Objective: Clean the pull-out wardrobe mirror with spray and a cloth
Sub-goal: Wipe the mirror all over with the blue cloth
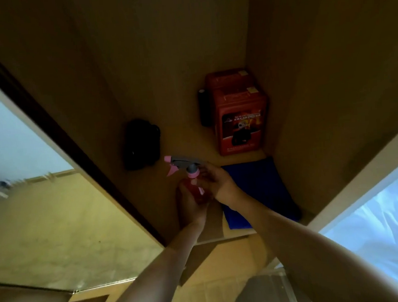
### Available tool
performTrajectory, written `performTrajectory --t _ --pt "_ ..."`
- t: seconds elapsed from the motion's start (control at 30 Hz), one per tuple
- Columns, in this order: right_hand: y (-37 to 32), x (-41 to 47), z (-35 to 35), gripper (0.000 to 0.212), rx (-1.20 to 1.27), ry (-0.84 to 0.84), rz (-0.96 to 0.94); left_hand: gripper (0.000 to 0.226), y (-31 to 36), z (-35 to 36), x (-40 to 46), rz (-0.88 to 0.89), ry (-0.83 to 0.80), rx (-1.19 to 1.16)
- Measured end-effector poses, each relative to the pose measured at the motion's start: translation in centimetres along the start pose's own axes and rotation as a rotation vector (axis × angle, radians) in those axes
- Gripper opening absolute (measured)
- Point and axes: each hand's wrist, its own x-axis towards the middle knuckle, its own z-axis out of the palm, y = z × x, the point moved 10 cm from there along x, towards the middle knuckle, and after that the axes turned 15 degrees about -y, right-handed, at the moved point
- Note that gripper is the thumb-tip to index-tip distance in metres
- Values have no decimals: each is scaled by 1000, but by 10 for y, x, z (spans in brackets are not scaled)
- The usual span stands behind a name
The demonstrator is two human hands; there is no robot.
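Setting: wooden wardrobe compartment, dim and brown, and we look down onto its shelf [148,185] between two side walls.
Left fingers: curled round the lower body of the bottle [196,189], so our left hand [190,206] grips it from below.
Right fingers: bent over the bottle's neck and shoulder; our right hand [219,182] holds it from the right side, just under the grey spray head.
Bottle: reddish and see-through, with a pink collar, pink trigger and pink nozzle tip; the nozzle points left, and the bottle sits between both our hands above the shelf.
Cloth: blue cloth [263,188] lies flat on the shelf, just right of our right hand and partly under the wrist.
Mirror: tall panel [44,222] at the left edge of the compartment, reflecting pale wall and tan wood.
Box: red box [240,119] stands upright in the back right corner, beyond the cloth.
Black things: dark bundle [141,143] lies behind the bottle; a slim black object [204,107] leans beside the box.
Right edge: white sheet [389,226] shows outside the wardrobe.
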Motion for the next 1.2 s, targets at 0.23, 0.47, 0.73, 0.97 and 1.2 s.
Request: performTrajectory --t 0.23,0.47,0.73,0.97,1.2 --pt "2 -12 -9 39 25 48 55 90 -11 0 -8 -152 -5 2" --pt "6 -72 -64 43 -454 245 199 27 7 17 -78 30 -99 121" --pt "52 -120 -72 53 -1016 71 565 83 57 107 -68 430 -614 917" --pt "63 -130 -71 53 -1072 7 625 86 27 120 -65 284 -673 1304" --pt "62 -141 -62 52 -1063 42 619 74 25 121 -68 298 -713 1370"
